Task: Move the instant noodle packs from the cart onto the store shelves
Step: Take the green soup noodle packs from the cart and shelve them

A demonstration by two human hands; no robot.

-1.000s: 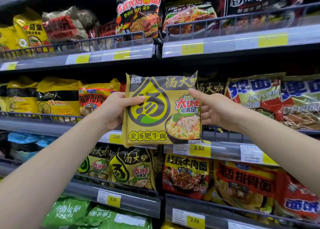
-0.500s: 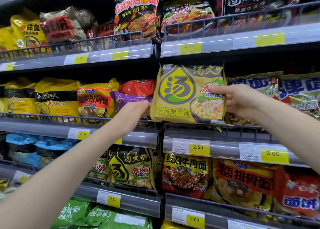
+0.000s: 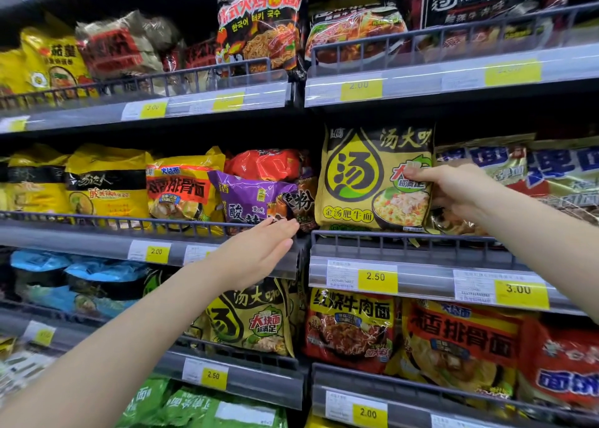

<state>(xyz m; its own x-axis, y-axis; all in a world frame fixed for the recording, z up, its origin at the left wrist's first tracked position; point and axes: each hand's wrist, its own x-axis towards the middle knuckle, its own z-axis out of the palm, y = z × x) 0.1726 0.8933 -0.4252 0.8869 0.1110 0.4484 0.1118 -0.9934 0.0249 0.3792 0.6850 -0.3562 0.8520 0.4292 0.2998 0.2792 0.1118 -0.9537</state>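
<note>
A yellow and grey instant noodle pack stands upright on the middle shelf, behind its wire rail and just right of the shelf divider. My right hand grips the pack's right edge, thumb on its front. My left hand hangs flat with straight fingers in front of the shelf rail, below a purple pack, and holds nothing. The cart is out of view.
Shelves above and below are packed with noodle packs: yellow packs at left, a black pack on top, red packs beneath. Yellow price tags line the shelf edges.
The yellow pack moved right and back from in front of me onto the middle shelf. My left hand let go of it and dropped toward the shelf rail.
</note>
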